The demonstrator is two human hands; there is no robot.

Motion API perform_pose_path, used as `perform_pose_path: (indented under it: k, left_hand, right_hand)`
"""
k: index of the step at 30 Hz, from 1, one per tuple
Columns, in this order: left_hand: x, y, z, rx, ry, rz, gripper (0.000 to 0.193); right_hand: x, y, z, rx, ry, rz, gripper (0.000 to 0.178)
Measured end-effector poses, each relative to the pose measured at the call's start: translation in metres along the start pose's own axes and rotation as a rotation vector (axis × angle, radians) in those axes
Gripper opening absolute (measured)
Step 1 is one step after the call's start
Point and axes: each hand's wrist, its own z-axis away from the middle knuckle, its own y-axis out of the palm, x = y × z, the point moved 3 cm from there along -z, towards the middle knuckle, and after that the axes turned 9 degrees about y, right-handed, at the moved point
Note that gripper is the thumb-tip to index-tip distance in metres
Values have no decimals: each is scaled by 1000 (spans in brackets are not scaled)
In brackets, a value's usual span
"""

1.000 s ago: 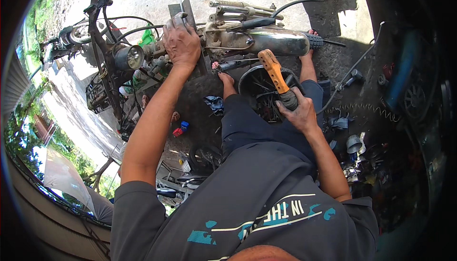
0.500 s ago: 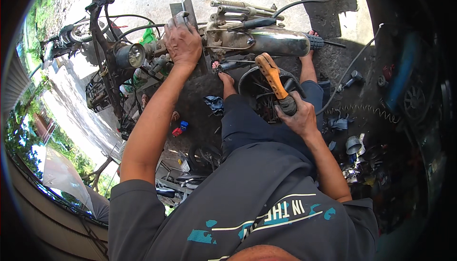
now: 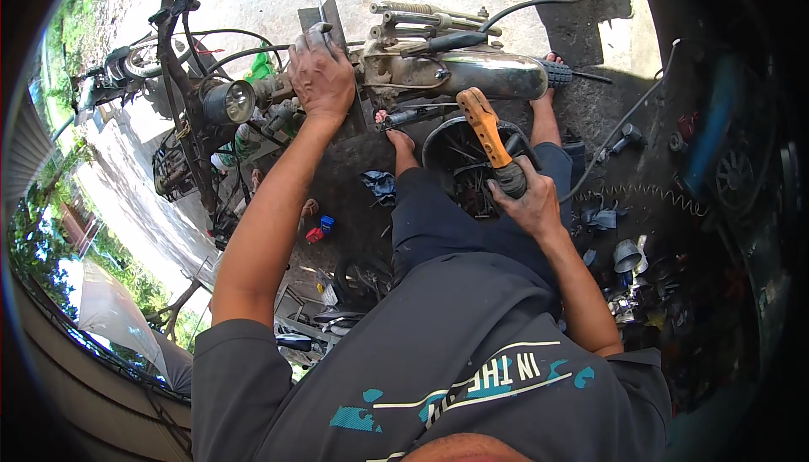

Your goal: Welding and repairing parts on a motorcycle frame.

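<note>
My right hand [image 3: 533, 202] is closed round the black grip of a welding electrode holder [image 3: 483, 127] with orange jaws. It is held above my lap, jaws tilted up and to the left. A thin rod reaches left from near the jaw tip; whether the jaws grip it I cannot tell. My left hand [image 3: 322, 78] lies over a motorcycle front end, fingers bent down beside a flat metal plate [image 3: 335, 24]. What its fingers close on is hidden. Right of this hand are the metal mudguard [image 3: 497, 74] and fork tubes [image 3: 421, 17].
A round headlight [image 3: 229, 102] and dark frame tubes stand at left. A black cable [image 3: 548, 1] runs in from the upper right to a thick black sleeve above the mudguard. By my legs sits a spoked wheel [image 3: 472, 167]. Scattered metal parts [image 3: 628, 255] cover the dark floor at right.
The electrode holder has turned slightly more upright, its jaw tip moving a little up and to the right. My left hand stays almost where it was.
</note>
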Motion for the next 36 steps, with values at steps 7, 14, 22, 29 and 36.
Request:
perform_pose_path:
  k: [7,14,22,29,36]
  left_hand:
    - [-3,-5,-4,-36,58,50,34]
    - [2,1,-2,-90,105,15,34]
    - [1,-1,-3,-30,62,37,35]
    - [2,0,-1,-46,67,19,37]
    - [1,-1,-3,-40,62,50,35]
  right_hand:
    - [3,1,-1,-5,-35,44,43]
    - [1,1,-2,8,-12,18,43]
    - [2,1,-4,15,7,0,47]
    - [4,1,-6,28,37,-25,48]
    - [0,4,-7,59,165,-167,48]
